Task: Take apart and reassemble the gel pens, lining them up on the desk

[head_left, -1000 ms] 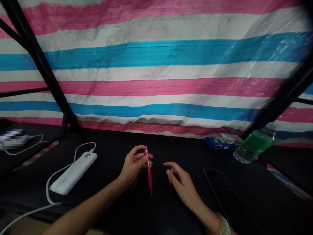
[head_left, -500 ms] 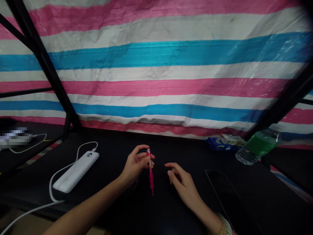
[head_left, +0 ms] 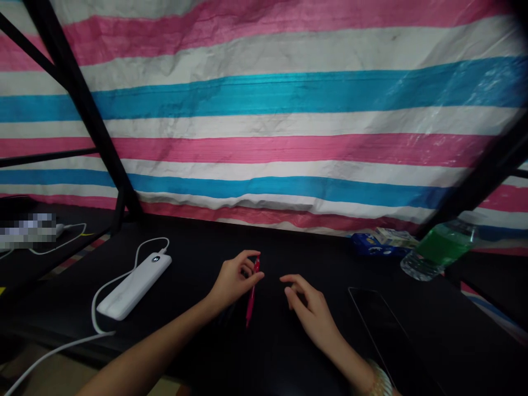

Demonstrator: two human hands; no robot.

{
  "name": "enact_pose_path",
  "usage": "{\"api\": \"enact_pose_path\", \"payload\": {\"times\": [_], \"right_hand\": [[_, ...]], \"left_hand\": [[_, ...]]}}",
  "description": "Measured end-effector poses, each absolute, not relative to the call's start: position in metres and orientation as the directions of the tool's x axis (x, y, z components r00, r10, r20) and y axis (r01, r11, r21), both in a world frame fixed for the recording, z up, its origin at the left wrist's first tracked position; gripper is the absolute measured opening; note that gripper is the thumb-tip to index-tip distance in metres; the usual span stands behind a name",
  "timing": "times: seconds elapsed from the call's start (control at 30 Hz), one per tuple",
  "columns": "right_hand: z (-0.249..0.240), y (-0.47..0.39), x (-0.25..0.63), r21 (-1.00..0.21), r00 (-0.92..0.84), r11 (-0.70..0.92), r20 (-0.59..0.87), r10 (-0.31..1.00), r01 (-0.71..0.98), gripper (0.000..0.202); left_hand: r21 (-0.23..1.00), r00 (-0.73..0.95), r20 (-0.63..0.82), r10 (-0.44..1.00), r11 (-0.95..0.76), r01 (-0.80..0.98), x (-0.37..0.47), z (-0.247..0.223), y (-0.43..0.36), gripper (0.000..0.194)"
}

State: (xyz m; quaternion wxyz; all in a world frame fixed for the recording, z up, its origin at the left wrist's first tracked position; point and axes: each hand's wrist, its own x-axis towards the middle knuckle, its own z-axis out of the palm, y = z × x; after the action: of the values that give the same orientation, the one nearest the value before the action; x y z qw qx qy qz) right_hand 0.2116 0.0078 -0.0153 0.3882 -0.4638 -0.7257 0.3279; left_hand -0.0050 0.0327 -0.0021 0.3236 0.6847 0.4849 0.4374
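A pink pen [head_left: 251,302] hangs tilted between the thumb and fingers of my left hand [head_left: 235,279], its tip pointing down toward me. The thumb lies across the upper part of the pen. My right hand [head_left: 309,308] is a short way to the right, beside the pen and not touching it. Its fingers are loosely curled, with a gap between thumb and index finger, and nothing shows in them. A bracelet [head_left: 379,379] circles the right wrist. Both hands are over the black tabletop [head_left: 284,352].
A white power bank [head_left: 136,286] with a white cable [head_left: 94,302] lies at left. To the right are a dark phone [head_left: 383,324], a blue packet [head_left: 369,246] and a tilted bottle with a green label [head_left: 443,247]. Behind hangs a striped plastic sheet [head_left: 289,148], between black metal posts [head_left: 97,132].
The pen has swung in my left hand, its lower tip moving left. My left thumb has straightened and shifted right across it. The right hand stays nearly still; the view has moved slightly.
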Motion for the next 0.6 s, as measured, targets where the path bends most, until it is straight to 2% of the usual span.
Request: {"api": "enact_pose_path", "payload": {"times": [0.13,0.2,0.27,0.43,0.6], "right_hand": [[-0.016,0.008,0.212,-0.835,-0.266,0.355,0.261,0.928,0.42,0.028],[-0.015,0.007,0.212,-0.833,-0.267,0.359,0.264,0.927,0.42,0.028],[-0.015,0.007,0.212,-0.834,-0.268,0.361,0.267,0.926,0.418,0.028],[-0.017,0.009,0.212,-0.831,-0.265,0.366,0.273,0.925,0.418,0.027],[-0.022,0.013,0.214,-0.83,-0.254,0.361,0.274,0.928,0.425,0.027]], "left_hand": [[0.561,0.229,0.374,0.899,-0.416,0.716,-0.007,-0.008,0.033,0.038],[0.428,0.281,0.384,0.88,-0.439,0.79,-0.008,-0.008,0.033,0.035],[0.35,0.314,0.369,0.874,-0.444,0.824,-0.008,-0.008,0.033,0.029],[0.318,0.298,0.316,0.901,-0.396,0.861,-0.008,-0.007,0.034,0.013],[0.343,0.277,0.308,0.91,-0.378,0.86,-0.021,0.001,0.034,0.015]]}}
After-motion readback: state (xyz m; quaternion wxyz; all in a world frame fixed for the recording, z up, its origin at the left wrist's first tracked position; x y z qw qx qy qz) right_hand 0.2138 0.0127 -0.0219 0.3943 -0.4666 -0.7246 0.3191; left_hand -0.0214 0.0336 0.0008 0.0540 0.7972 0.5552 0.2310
